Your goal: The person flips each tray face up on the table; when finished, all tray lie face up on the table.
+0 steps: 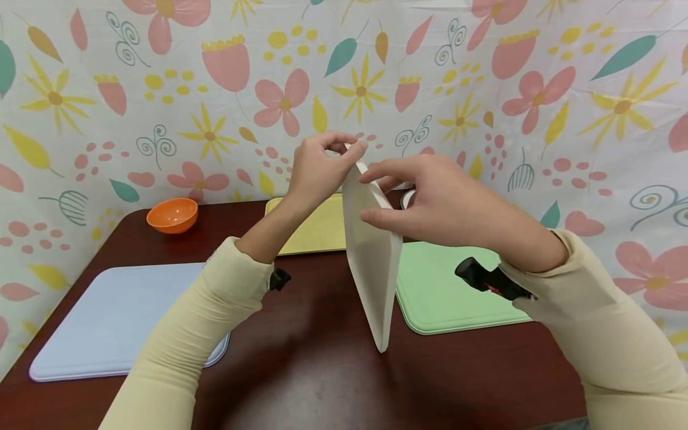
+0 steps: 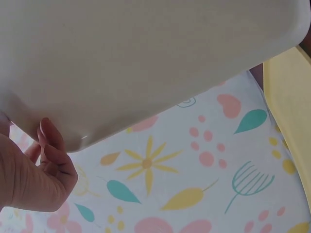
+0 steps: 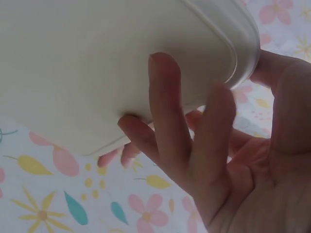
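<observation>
A white cutting board (image 1: 371, 263) with rounded corners stands on edge, upright above the middle of the dark table. My left hand (image 1: 321, 170) pinches its far top corner between thumb and fingers. In the left wrist view the same hand (image 2: 41, 174) shows at a corner of the board (image 2: 146, 58). My right hand (image 1: 446, 200) holds the nearer part of the top edge. In the right wrist view its fingers (image 3: 167, 111) lie along one face of the board (image 3: 87, 73), while the thumb passes behind the other face.
A light blue board (image 1: 123, 316) lies at left, a yellow one (image 1: 312, 230) at the back and a green one (image 1: 457, 292) at right. An orange bowl (image 1: 172, 215) stands back left on the dark table (image 1: 301, 370). A small white-rimmed object (image 1: 407, 199) is partly hidden.
</observation>
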`<state>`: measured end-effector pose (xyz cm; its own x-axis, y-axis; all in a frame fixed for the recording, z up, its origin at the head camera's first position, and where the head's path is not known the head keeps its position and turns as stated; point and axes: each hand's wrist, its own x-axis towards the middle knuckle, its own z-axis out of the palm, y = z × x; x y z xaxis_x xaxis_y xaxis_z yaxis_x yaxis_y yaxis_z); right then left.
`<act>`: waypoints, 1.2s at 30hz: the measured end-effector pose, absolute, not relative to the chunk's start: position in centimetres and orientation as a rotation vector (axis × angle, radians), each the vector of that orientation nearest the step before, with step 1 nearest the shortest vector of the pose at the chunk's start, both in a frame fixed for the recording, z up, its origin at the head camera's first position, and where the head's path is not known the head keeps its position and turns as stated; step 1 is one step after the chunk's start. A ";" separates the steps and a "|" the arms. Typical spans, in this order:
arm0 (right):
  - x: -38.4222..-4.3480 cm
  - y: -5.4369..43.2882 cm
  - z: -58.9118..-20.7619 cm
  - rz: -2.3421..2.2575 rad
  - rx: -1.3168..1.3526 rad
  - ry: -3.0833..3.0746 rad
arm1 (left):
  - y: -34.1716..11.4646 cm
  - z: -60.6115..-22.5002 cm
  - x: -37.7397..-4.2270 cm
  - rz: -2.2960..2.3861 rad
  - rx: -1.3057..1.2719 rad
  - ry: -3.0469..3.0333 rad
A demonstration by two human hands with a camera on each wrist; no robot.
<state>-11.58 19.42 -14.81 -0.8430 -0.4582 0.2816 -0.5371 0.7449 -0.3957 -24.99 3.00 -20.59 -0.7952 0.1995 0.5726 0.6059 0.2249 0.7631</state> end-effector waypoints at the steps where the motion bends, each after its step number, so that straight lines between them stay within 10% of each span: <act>1: -11.6 19.5 -14.9 0.745 0.778 -2.784 | 3.1 -20.6 -25.0 -1.592 -0.753 -2.146; 36: -13.1 20.1 -13.4 0.775 0.763 -3.046 | 2.9 -21.1 -25.6 -1.665 -0.948 -2.105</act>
<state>-13.13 20.11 -13.44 -0.8845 -0.4658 0.0256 -0.4214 0.7742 -0.4722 -25.60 2.92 -21.13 -0.7395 0.3116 0.5967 0.6525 0.1135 0.7493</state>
